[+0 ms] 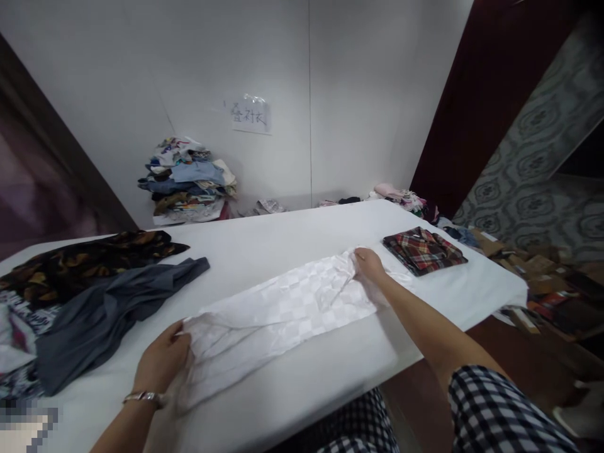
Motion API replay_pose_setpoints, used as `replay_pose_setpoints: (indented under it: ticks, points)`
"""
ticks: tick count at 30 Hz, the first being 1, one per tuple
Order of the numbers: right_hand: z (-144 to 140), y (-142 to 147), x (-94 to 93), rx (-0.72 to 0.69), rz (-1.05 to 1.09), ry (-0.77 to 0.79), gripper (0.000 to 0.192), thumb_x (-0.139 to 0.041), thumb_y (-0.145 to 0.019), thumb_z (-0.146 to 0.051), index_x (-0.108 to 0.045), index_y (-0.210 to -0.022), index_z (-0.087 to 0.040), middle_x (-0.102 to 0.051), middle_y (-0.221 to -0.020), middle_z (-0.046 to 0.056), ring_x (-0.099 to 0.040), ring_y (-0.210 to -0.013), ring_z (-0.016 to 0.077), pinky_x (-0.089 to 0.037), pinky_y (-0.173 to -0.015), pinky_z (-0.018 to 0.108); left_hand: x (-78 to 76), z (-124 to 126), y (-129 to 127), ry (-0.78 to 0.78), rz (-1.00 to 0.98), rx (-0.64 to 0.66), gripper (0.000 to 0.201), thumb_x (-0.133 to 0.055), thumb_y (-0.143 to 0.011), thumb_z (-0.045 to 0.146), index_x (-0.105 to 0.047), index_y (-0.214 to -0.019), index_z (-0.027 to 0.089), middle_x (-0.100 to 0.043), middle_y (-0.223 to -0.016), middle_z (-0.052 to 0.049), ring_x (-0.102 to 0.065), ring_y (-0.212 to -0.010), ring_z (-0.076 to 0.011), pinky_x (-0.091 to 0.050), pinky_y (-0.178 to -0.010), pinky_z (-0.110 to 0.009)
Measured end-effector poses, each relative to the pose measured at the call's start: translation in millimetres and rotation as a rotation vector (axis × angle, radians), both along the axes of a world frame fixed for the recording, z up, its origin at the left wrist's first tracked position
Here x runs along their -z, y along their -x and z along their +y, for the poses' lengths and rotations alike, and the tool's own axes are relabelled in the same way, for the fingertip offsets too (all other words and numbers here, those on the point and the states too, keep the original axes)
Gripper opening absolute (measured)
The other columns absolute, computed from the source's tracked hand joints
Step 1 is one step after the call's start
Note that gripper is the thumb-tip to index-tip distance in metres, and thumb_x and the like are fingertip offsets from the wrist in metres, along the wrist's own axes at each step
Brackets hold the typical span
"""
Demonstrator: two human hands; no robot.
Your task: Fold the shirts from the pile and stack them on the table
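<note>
A white checkered garment (283, 311) lies stretched in a long folded strip across the white table (283, 239). My left hand (163, 362) grips its near left end, a bracelet on the wrist. My right hand (369, 264) pinches the bunched far right end. Both ends lift slightly off the tabletop.
A folded red plaid shirt (423, 250) lies to the right of my right hand. A grey garment (108, 314) and a dark patterned one (80, 261) lie at the left. A pile of clothes (189, 182) leans against the back wall. Cardboard boxes (542, 277) stand on the floor at right.
</note>
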State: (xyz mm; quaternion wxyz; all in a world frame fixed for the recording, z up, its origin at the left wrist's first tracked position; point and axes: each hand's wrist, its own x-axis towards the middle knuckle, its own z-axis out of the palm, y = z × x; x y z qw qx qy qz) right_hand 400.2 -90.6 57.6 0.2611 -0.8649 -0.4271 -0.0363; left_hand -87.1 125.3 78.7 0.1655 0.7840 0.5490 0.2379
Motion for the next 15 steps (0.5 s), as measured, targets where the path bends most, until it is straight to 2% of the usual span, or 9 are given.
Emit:
replay_pose_setpoints:
  ticks: [2,4,7,9,11,12,15]
  points:
    - [1,-17,-1.5,0.135,0.025,-0.024,0.034,-0.04,-0.087,-0.02,-0.068,-0.106,-0.017,-0.066,-0.115,0.011,-0.057,-0.109,0.0218,-0.041,-0.091,0.03,-5.1,-5,-1,-0.023,0.013,-0.045,0.04,-0.046,-0.076,0.032,-0.064,-0.109,0.017,-0.071,-0.102,-0.013,-0.068,-0.076,-0.0272,-0.053,-0.069,-0.04]
    - [2,-32,-3.6,0.242,0.069,-0.017,0.034,-0.041,-0.087,-0.025,-0.069,-0.106,-0.016,-0.069,-0.108,0.012,-0.062,-0.101,0.0222,-0.044,-0.084,0.029,-9.8,-15,-8,-0.13,-0.002,0.01,0.045,-0.042,-0.08,0.034,-0.06,-0.118,0.017,-0.065,-0.12,-0.014,-0.066,-0.095,-0.029,-0.052,-0.081,-0.043]
    - [7,-46,-4.8,0.312,0.136,0.023,0.034,-0.048,-0.085,-0.038,-0.072,-0.093,-0.016,-0.072,-0.087,0.011,-0.065,-0.082,0.0209,-0.044,-0.07,0.026,-8.0,-33,-31,-0.33,-0.047,0.287,0.042,-0.043,-0.083,0.041,-0.063,-0.112,0.017,-0.065,-0.12,-0.014,-0.06,-0.11,-0.0294,-0.048,-0.094,-0.044]
    - [10,-48,-3.9,0.316,0.157,0.04,0.033,-0.055,-0.08,-0.044,-0.073,-0.09,-0.017,-0.072,-0.085,0.01,-0.065,-0.079,0.0202,-0.043,-0.066,0.025,0.3,-44,-51,-0.377,0.006,0.499,0.041,-0.045,-0.085,0.044,-0.064,-0.112,0.02,-0.065,-0.122,-0.011,-0.057,-0.115,-0.028,-0.043,-0.102,-0.045]
    - [13,-50,-2.5,0.302,0.168,0.052,0.027,-0.063,-0.075,-0.042,-0.073,-0.086,-0.019,-0.072,-0.084,0.008,-0.065,-0.079,0.0197,-0.042,-0.065,0.024,11.8,-50,-72,-0.349,0.131,0.635,0.044,-0.045,-0.087,0.047,-0.061,-0.12,0.023,-0.058,-0.134,-0.009,-0.05,-0.126,-0.0276,-0.034,-0.109,-0.048]
    - [14,-51,-2.0,0.296,0.172,0.056,0.022,-0.064,-0.074,-0.038,-0.073,-0.081,-0.02,-0.072,-0.082,0.007,-0.064,-0.078,0.0195,-0.042,-0.065,0.024,17.8,-51,-81,-0.31,0.206,0.66,0.047,-0.044,-0.087,0.048,-0.059,-0.125,0.023,-0.053,-0.139,-0.008,-0.045,-0.13,-0.0279,-0.031,-0.11,-0.05]
    - [14,-59,-2.2,0.317,0.176,0.028,0.017,-0.061,-0.076,-0.032,-0.071,-0.074,-0.019,-0.071,-0.081,0.008,-0.064,-0.079,0.0195,-0.041,-0.064,0.024,33.6,-44,-98,-0.156,0.409,0.605,0.052,-0.042,-0.088,0.046,-0.054,-0.132,0.022,-0.044,-0.146,-0.01,-0.036,-0.137,-0.0297,-0.029,-0.11,-0.053]
